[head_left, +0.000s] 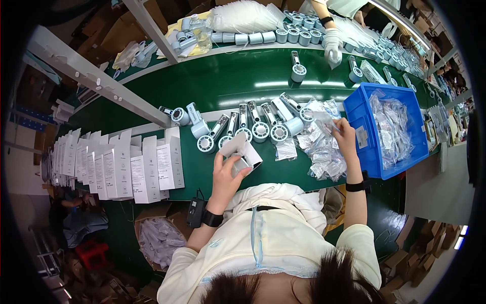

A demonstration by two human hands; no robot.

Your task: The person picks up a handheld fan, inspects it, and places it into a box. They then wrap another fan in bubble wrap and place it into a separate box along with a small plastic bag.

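My left hand [228, 171] is closed round a small white carton [251, 154] with its top flaps standing up; something pale shows inside, too small to name. In my right hand [346, 136] a clear plastic bag [323, 119] is pinched between thumb and fingers, above a heap of small clear packets [321, 152]. What the bag contains cannot be made out. Just beyond the carton, several light-blue handheld fans [260, 130] with round heads lie in a row along the bench's edge.
Open white cartons [116, 172] stand in rows at the left. At the right, a blue bin [362, 134] holds more clear packets. Across the green belt [212, 76], a co-worker's gloved hand [332, 48] reaches in near more fans. A metal post [101, 81] slants at the left.
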